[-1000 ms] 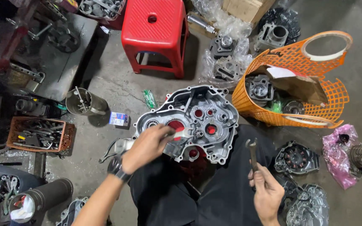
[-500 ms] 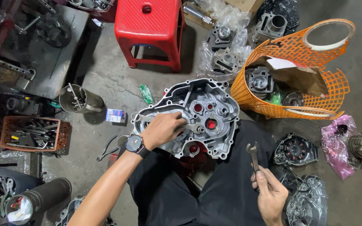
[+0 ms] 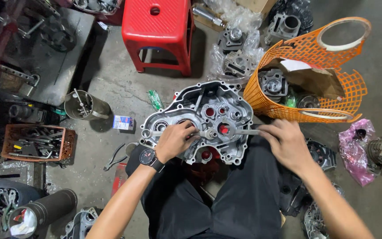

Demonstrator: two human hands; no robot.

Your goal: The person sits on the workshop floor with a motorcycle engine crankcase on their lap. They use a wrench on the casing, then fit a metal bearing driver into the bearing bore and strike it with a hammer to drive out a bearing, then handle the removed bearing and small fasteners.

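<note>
Since half a second ago, right hand (image 3: pixel 287 142) has come up with the wrench (image 3: pixel 200 133), which now lies across the engine case (image 3: pixel 208 119) on the floor before the knees. Both hands clasp it, left hand (image 3: pixel 175 140) near its ring end. Orange basket (image 3: pixel 306 113) stands just beside.

An engine case (image 3: pixel 208 119) is seen at frame centre, propped on the lap, with a wrench (image 3: pixel 200 132) laid across it. A stool (image 3: pixel 158 26) stands above it, a mesh basket (image 3: pixel 332 79) at upper right, a tool tray (image 3: pixel 36 141) at left on the floor.
</note>
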